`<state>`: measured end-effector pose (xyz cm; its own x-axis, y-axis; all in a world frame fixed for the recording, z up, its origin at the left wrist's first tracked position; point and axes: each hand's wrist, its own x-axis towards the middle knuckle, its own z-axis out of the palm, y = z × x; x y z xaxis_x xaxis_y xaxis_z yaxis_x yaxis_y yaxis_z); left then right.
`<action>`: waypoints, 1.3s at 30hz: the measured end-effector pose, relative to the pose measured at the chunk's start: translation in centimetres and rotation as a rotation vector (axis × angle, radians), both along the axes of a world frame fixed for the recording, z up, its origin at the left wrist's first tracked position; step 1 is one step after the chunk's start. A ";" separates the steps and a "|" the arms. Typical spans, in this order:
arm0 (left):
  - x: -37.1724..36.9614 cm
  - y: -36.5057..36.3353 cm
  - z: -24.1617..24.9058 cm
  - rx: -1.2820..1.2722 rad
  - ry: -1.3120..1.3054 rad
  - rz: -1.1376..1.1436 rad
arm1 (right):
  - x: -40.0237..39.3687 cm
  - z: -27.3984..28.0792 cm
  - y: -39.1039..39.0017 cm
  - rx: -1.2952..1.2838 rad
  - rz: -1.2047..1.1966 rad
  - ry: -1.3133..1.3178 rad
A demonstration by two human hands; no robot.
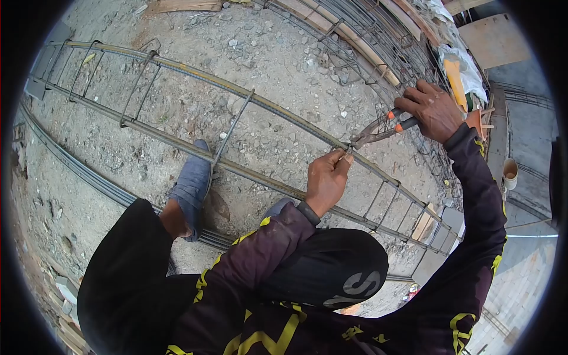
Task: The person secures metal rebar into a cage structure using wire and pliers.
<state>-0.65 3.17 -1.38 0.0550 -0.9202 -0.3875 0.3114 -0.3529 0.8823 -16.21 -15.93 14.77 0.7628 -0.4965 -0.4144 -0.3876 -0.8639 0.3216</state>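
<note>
Dark shirt [319,332] nearest; beyond, left hand [326,179] pinched at upper rebar [296,120], contents too small to tell. Right hand [435,109] grips pliers [374,132], handles parted, long axis crossing the bar, tips just beside left fingertips.

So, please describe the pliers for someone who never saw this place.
Find the long rebar frame, then its far side. There, the right hand holds the pliers, with jaws close to the left hand. Orange on the handles sets them apart from the plain bars.
</note>
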 end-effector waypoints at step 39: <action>0.6 1.6 -0.2 0.243 0.315 0.060 | -0.3 -27.9 0.0 0.976 -0.341 -0.936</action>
